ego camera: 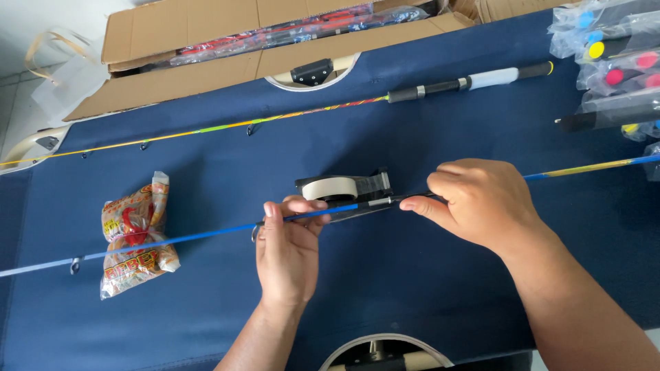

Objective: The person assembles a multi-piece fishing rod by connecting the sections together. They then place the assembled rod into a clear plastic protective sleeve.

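— While stretched over the whole scene, dark blue cloth worktop [412, 275], carrying everything; looks soft enough to lay rods on without scratching.

— Far left, open cardboard box [206, 41], with long bagged items inside, red and black. Parked at the far edge, probably as stock, out of the working space.

— Next in size, yellow-green fishing rod [275, 118] with black and white handle, laid flat across the far half, well apart from both hands. Set aside, by the look of it.

— Then the blue fishing rod [172, 239], running left to right across the middle, held slightly off the cloth between the two hands. Ring guides hanging below at the left.

— Right hand [481, 203]: fingers clenched over the rod just right of the silver joint, thumb pressing along it, likely to stop it turning.

— Left hand [289, 247]: fingers grasping the blue shaft from beneath, thumb on top, steadying the thinner section near a guide.

— Just beyond the rod, between the hands: black tape dispenser [347, 189] with pale roll, seemingly touching the rod. Kept close so tape stays within reach, perhaps.

— Far right, bagged rod handles [612, 69] with coloured end caps, piled together.

— Left, small red and yellow snack packet [137, 233], lying under the blue shaft; touching or not, cannot tell.
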